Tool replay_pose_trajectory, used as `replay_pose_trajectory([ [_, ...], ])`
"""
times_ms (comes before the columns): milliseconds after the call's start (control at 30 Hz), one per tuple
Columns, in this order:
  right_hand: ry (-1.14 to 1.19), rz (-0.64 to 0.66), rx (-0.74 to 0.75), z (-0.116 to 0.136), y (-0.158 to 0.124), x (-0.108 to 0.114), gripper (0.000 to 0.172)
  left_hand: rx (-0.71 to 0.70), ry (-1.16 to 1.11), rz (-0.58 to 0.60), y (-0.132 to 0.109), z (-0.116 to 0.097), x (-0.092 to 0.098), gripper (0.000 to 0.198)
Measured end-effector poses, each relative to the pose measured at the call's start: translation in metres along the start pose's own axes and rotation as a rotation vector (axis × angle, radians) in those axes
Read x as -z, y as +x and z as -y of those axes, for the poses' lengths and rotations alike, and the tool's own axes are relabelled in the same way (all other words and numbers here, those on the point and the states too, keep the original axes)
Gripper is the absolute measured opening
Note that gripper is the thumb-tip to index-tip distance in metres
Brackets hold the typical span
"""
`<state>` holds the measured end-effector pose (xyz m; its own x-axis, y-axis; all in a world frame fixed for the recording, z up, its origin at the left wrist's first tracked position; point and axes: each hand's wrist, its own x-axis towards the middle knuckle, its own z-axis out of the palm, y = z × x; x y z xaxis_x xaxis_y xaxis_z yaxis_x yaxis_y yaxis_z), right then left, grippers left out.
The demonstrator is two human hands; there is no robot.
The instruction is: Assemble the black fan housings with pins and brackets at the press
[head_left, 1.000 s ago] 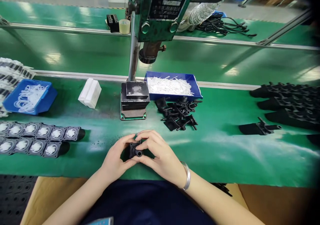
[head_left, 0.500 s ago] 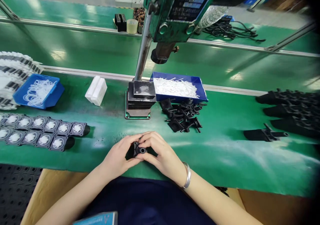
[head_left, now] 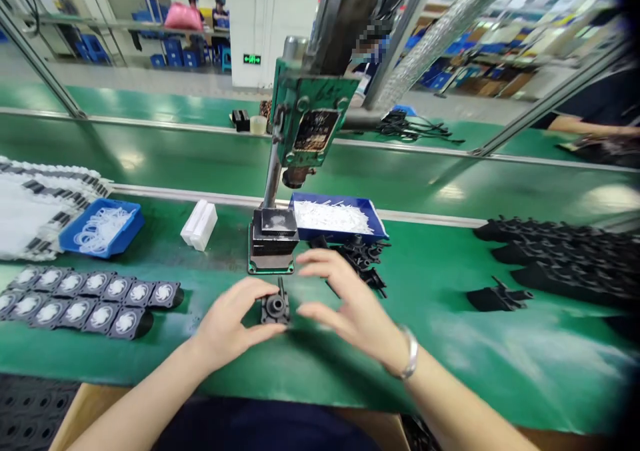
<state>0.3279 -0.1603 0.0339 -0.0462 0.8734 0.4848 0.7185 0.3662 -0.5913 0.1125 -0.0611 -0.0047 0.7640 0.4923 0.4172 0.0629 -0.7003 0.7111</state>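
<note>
The left hand (head_left: 225,325) pinches a black fitting (head_left: 275,309) between thumb and fingers, near the press base (head_left: 271,263) — the right hand (head_left: 357,317), fingers spread, hangs apart from it, near piled black parts (head_left: 369,254).

1. I have one feed, worn on the person's head, facing forward and down across the green bench (head_left: 425,364).
2. Nearest me, dark clothing (head_left: 260,431) fills six o'clock; the left hand (head_left: 225,324) sits towards seven, the right hand (head_left: 357,321) towards five.
3. Farther off, the press (head_left: 315,127) rises at twelve; past it, an exit sign (head_left: 252,59) shows at eleven.
4. My frame leans slightly: the bench's rear rail (head_left: 430,218) slopes down from nine o'clock to three.
</note>
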Motion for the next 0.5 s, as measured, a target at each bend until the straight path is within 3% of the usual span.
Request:
replay_pose_trajectory([
  [67,-0.135,-0.213,0.086,0.003,0.034,0.037,0.029,-0.069,0.057,-0.072,0.031,-0.006,0.021,0.036],
  [167,-0.181,-0.569,0.257,0.011,0.100,0.094,0.033,-0.065,0.069,-0.145,0.081,-0.003,0.040,0.036],
  [233,-0.167,-0.677,0.349,0.022,0.147,0.128,0.047,-0.031,0.007,-0.170,0.109,0.005,0.044,0.038],
  [267,-0.156,-0.667,0.368,0.030,0.169,0.144,0.054,-0.015,-0.030,-0.176,0.120,0.010,0.043,0.040],
  [367,0.026,-0.485,0.222,0.054,0.212,0.177,0.067,0.002,-0.092,-0.176,0.142,0.022,0.038,0.041],
  [433,0.088,-0.424,0.181,0.066,0.216,0.179,0.068,-0.007,-0.093,-0.164,0.147,0.026,0.035,0.041],
  [500,0.030,-0.509,0.271,0.069,0.201,0.163,0.066,-0.012,-0.091,-0.159,0.148,0.028,0.034,0.041],
])
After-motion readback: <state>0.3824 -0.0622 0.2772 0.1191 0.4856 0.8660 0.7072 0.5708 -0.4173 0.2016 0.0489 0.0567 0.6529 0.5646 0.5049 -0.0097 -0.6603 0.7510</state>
